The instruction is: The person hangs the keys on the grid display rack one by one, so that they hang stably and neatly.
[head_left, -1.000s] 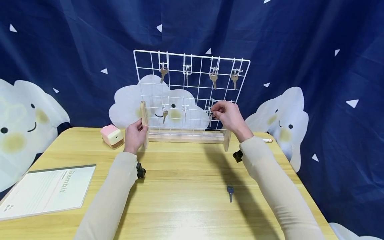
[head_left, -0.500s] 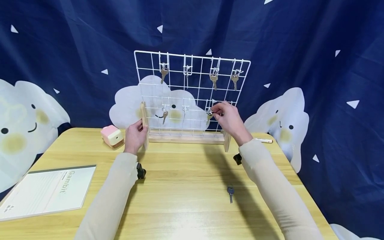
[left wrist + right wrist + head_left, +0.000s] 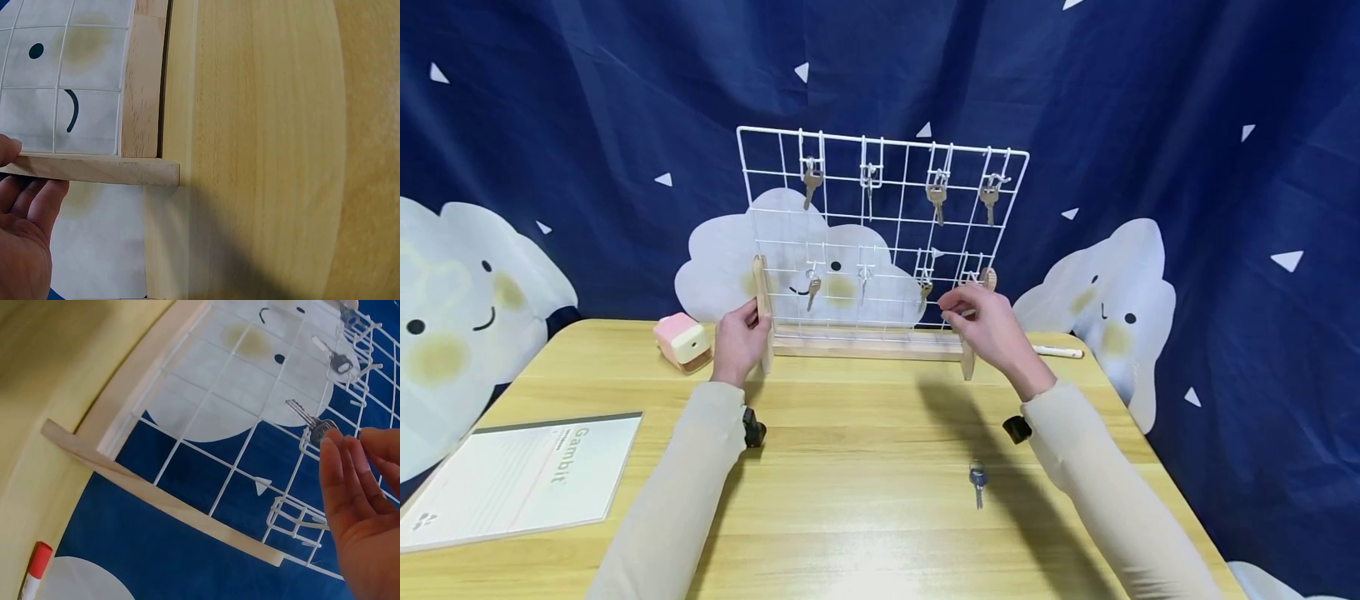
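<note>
A white wire grid rack [image 3: 865,345] stands on a wooden base at the back of the table. My left hand [image 3: 741,340] grips its left wooden post [image 3: 94,169], thumb on one side and fingers on the other. Keys hang from hooks in the upper row, among them one key [image 3: 936,200]. Lower down hang a left key [image 3: 814,290], a middle one [image 3: 863,285] and a right one [image 3: 927,291]. My right hand [image 3: 988,321], fingers loosely bent and holding nothing, is just right of that last key. Another key [image 3: 977,477], dark-headed, lies on the table.
A pink and cream pencil sharpener [image 3: 683,343] sits left of the rack. The white notebook [image 3: 542,475] lies at the table's left. A white marker [image 3: 1058,352] with a red cap [image 3: 41,559] lies behind my right wrist. Behind hangs a blue curtain [image 3: 880,75].
My right hand has let go of the lower right key, which now hangs from its hook, and has drawn back to the right and down. The left hand has stayed on the post.
</note>
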Motion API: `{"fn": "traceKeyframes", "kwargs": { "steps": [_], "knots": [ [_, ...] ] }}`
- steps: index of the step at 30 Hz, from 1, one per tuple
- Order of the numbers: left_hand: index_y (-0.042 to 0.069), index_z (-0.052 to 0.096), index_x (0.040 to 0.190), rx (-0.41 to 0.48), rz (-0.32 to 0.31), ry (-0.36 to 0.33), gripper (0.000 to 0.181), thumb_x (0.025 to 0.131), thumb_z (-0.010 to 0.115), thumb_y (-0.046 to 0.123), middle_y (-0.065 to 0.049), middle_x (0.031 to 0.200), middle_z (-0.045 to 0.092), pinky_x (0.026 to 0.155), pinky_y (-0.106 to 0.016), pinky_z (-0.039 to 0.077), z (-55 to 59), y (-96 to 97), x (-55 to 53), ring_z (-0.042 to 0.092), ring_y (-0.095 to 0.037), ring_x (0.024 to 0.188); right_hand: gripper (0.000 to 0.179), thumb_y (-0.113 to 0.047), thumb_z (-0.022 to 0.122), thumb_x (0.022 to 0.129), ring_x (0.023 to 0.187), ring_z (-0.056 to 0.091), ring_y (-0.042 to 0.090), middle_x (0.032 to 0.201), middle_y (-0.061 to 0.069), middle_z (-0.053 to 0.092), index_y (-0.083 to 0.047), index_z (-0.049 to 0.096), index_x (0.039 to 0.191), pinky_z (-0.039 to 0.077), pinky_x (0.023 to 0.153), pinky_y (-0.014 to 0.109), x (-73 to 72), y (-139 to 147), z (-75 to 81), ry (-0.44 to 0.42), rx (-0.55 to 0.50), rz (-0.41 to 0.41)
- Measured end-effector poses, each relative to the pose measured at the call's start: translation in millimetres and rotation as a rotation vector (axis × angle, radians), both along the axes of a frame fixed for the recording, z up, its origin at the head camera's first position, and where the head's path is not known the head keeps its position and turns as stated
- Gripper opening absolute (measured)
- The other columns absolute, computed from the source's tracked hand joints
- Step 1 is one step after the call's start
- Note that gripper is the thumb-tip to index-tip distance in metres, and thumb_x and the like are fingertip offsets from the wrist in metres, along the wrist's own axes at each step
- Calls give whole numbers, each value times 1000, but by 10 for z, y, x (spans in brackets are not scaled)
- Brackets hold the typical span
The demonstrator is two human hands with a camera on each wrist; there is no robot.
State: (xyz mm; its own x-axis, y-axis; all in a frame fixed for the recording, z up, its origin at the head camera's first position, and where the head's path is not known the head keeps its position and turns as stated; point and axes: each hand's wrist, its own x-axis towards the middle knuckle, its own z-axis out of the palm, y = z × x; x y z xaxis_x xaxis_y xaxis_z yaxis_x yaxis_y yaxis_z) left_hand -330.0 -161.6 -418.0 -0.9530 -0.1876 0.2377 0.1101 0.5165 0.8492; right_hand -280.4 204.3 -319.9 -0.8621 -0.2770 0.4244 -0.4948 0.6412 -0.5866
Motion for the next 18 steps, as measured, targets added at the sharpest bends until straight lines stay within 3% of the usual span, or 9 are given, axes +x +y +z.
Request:
{"fn": "traceKeyframes", "kwargs": {
  "steps": [10, 18],
  "knots": [
    [4, 46, 145, 6, -4, -13, 46, 100, 52, 13, -18, 134, 55, 100, -38, 47, 7, 11, 8, 56, -29, 122, 12, -3, 65, 93, 91, 64, 19, 101, 4, 67, -5, 72, 102, 56, 79, 36, 327, 171, -131, -150, 21, 87],
    [5, 46, 145, 6, 0, -14, 46, 100, 52, 14, -18, 135, 55, 100, -38, 47, 11, 13, -1, 56, -29, 122, 11, -3, 67, 92, 92, 64, 18, 98, 2, 68, -8, 71, 101, 55, 80, 39, 531, 303, -269, -215, 68, 156]
  ]
}}
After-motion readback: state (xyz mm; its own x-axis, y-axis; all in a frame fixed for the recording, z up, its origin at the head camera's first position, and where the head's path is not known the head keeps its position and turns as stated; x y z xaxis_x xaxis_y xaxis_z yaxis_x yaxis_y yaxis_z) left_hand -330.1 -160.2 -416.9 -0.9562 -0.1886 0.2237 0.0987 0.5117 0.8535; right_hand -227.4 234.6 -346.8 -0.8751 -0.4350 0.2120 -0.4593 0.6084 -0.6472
